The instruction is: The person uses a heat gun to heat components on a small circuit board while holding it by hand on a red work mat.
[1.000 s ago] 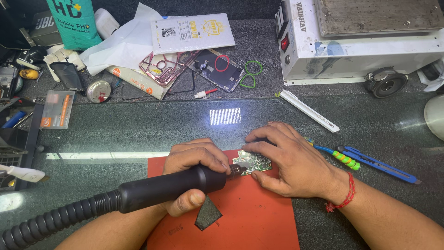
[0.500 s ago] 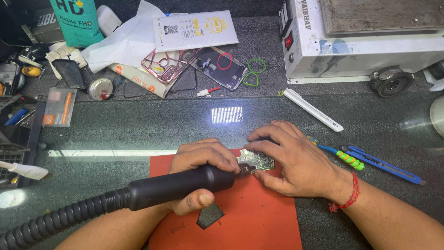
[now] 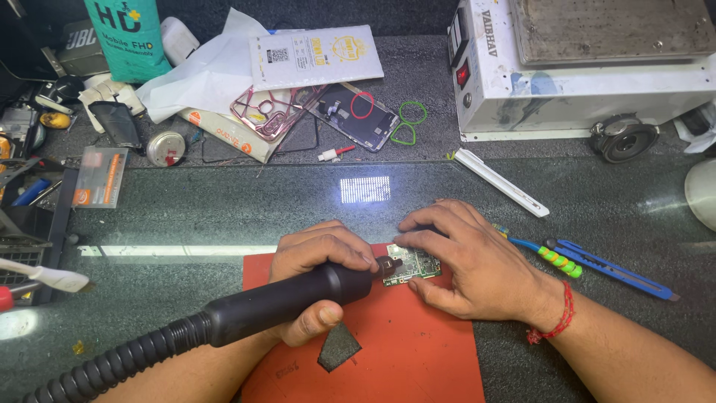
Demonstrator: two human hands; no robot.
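On the orange mat (image 3: pixel 418 351) we note the left hand (image 3: pixel 317 272) closed around a black hot-air wand (image 3: pixel 283 298), nozzle at the small green circuit board (image 3: pixel 410 265). Our right hand (image 3: pixel 466 257) pins the board, fingers curled. Heating appears underway; next calls for steady aim.

Left hand (image 3: pixel 317 257) aims black nozzle (image 3: pixel 298 295) at circuit board (image 3: pixel 412 265).

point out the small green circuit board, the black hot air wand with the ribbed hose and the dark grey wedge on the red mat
small green circuit board (image 3: pixel 412 266), head view, its bare middle between the hands
black hot air wand with ribbed hose (image 3: pixel 276 304), head view, the smooth barrel
dark grey wedge (image 3: pixel 339 348), head view, its flat centre
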